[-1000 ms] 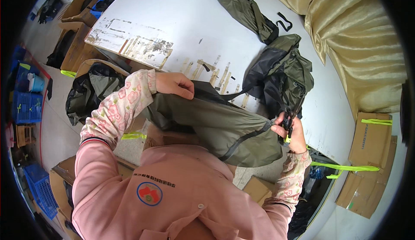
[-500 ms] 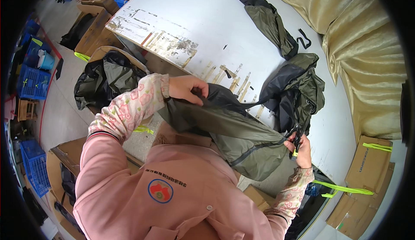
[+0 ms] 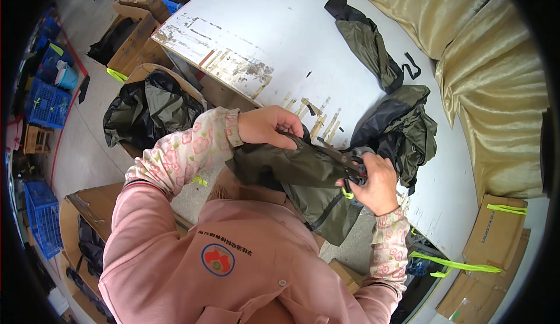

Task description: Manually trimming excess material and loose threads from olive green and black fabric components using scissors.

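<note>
My left hand [image 3: 267, 127] grips the top edge of an olive-green fabric bag [image 3: 297, 175] held in front of my chest. My right hand [image 3: 376, 181] is closed on the bag's other end, on a black strap and buckle with a yellow-green tag. The bag hangs folded between both hands, just off the edge of a worn white table [image 3: 280, 38]. A pile of dark and olive bags [image 3: 405, 128] lies on the table right beside my right hand.
Another olive bag [image 3: 367, 41] and a black strap [image 3: 411, 67] lie farther back on the table. A cardboard box of dark bags [image 3: 149, 105] stands at the left, blue crates [image 3: 44, 99] beyond it. Gold cloth [image 3: 490, 61] drapes at the right, above cardboard boxes [image 3: 493, 236].
Both hands have drawn closer together, and the bag is now bunched and folded between them instead of stretched out. The view has shifted slightly.
</note>
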A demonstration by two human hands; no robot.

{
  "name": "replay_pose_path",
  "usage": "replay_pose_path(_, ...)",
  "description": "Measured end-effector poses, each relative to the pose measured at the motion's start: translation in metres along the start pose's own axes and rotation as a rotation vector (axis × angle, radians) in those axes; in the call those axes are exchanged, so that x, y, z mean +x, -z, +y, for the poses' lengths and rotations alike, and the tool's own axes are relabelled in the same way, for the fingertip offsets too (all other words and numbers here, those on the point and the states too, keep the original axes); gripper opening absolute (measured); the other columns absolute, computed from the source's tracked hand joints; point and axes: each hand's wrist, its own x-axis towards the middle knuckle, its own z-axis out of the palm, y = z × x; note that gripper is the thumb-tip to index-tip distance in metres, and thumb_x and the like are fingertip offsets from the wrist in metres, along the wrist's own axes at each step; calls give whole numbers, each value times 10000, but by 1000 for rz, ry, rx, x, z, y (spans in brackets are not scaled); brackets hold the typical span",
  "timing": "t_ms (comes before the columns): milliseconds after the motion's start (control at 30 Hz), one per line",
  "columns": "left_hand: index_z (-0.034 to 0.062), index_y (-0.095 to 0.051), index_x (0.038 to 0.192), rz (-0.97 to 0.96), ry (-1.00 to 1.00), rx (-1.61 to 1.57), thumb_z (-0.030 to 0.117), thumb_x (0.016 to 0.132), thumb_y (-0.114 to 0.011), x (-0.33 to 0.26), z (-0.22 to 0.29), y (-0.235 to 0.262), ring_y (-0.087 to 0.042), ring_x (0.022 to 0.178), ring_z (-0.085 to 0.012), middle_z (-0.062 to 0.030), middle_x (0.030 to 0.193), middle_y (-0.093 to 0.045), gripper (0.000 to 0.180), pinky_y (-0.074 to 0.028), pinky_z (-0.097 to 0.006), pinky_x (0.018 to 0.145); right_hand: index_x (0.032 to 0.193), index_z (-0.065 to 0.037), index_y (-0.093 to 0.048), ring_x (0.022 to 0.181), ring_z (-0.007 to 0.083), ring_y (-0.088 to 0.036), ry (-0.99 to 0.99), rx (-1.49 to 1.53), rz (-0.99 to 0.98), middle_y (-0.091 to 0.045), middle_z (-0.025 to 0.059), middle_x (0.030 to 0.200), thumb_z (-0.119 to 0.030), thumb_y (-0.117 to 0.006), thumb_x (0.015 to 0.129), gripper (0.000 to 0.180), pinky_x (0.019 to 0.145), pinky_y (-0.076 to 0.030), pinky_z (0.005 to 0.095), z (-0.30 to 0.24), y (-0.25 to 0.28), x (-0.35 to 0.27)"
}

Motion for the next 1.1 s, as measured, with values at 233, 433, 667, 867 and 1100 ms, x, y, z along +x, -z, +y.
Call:
replay_pose_path(233, 8, -582, 945, 13, -44, 8, 33, 791, -674, -1, -1, -6, -509, 769, -35, 32, 846, -575, 181, -427, -210, 708, 749, -42, -559, 700, 263, -554, 16, -41, -126, -583, 82, 722, -400, -810, 568, 473, 653, -379, 353, -14, -1, 16)
replay_pose_path(433, -8, -605, 919, -36, -9, 3, 72, 779, -688, 3, 4, -9, -530, 729, -41, 11, 802, -602, 182, -441, -202, 681, 720, -56, -539, 659, 282, -567, 39, 2, -166, -587, 84, 688, -414, -805, 575, 469, 629, -393, 356, -13, 4, 16)
replay_pose_path(667, -5, -608, 924, -23, -10, 73, 93, 773, -698, 1, 8, -9, -531, 741, -44, 8, 806, -604, 201, -442, -208, 695, 648, -61, -531, 556, 300, -561, 85, 58, -139, -551, 88, 566, -426, -806, 583, 461, 574, -404, 366, -10, 4, 16)
replay_pose_path(867, -4, -605, 926, -28, -30, 98, 79, 780, -690, 2, 2, -12, -528, 742, -43, 14, 809, -603, 188, -438, -213, 688, 617, -71, -551, 502, 315, -535, -2, 165, -157, -538, 106, 530, -443, -800, 598, 449, 556, -414, 368, -7, -2, 7)
replay_pose_path(1100, -1, -607, 912, -53, -12, 94, 88, 776, -691, 5, 7, -14, -531, 702, -40, 13, 767, -603, 183, -438, -208, 649, 702, -70, -527, 606, 261, -569, 40, 103, -213, -553, 60, 594, -469, -797, 587, 495, 615, -366, 352, -8, 1, 9)
